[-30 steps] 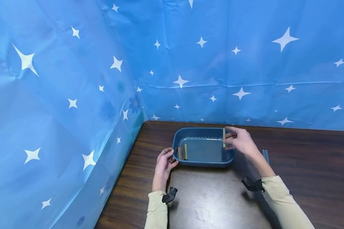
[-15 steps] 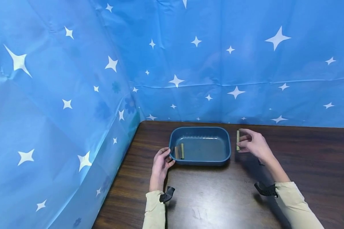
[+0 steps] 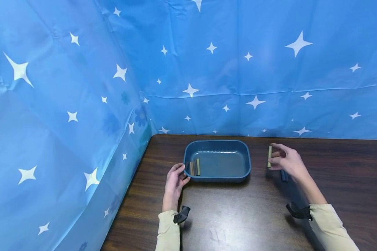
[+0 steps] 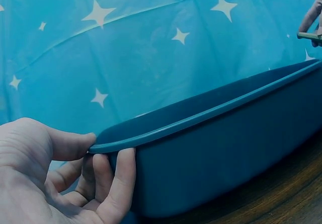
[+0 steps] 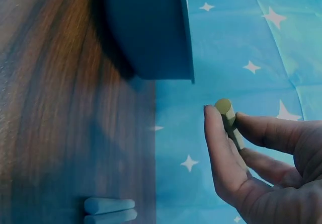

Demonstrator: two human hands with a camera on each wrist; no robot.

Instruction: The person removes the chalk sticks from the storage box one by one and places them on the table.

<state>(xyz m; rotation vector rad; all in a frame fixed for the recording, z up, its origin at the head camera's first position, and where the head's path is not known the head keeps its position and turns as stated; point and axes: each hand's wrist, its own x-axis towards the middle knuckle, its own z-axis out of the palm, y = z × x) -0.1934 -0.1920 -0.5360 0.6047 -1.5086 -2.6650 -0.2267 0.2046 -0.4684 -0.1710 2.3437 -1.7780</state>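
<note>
A yellow-green stick point(image 3: 269, 156) is pinched in the fingertips of the right hand point(image 3: 290, 162), held up over the counter point(image 3: 226, 212) at that hand's left side. Its long axis is carried from near to far, roughly in line with the short sides of the blue tray point(image 3: 218, 180). And here is the relation that counts: the tray is set wholly to the left of the right hand, well apart from the stick. The left hand point(image 3: 174, 181) is much farther from that stick, and by its thumb and fingers the tray's near left corner is gripped. Just right of the left hand, inside the tray, a short row of sticks point(image 3: 198, 167) is laid side by side. Below the right hand, two blue sticks point(image 5: 109, 205) are seen together on the counter. Since a second ago, the stick has been taken rightward from above the tray's right end; the left hand's grip is unchanged.
</note>
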